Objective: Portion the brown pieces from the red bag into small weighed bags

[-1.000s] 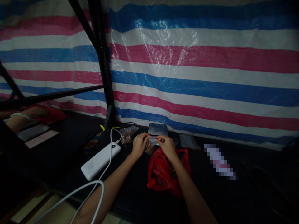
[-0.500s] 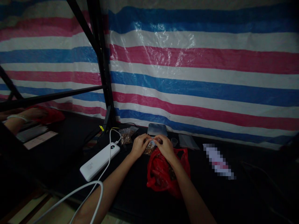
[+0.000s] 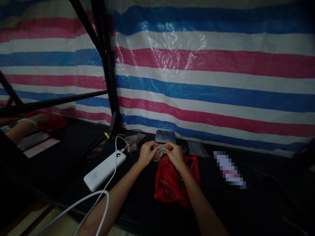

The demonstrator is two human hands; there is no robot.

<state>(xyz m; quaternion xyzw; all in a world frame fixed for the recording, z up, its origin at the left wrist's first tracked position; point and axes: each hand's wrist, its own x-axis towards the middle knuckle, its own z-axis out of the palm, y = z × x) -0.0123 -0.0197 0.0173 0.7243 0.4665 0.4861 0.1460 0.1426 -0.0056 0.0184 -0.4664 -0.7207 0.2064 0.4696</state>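
Observation:
Both my hands pinch the top edge of a small clear zip bag [image 3: 158, 155] with brownish bits inside. My left hand [image 3: 148, 153] is closed on the left part of that edge, my right hand [image 3: 174, 154] on the right part. Under my right wrist lies an open red plastic bag [image 3: 167, 182], with small brownish pieces partly visible in it. Left of my hands sit filled clear zip bags [image 3: 133, 146]. Just behind my hands is a dark flat device [image 3: 165, 136], perhaps a scale or phone.
A white power bank [image 3: 104, 171] with a white cable [image 3: 107, 193] lies left of my forearm. To the right are a small clear cup [image 3: 183, 149], flat clear bags [image 3: 197, 149] and a blurred-out packet [image 3: 230, 169]. A black metal post [image 3: 109, 72] and another person's arm [image 3: 18, 131] are at left.
My right fingers have shifted slightly left along the bag's top edge, closer to the left hand. At the left, the other person's arm has moved a little to the right.

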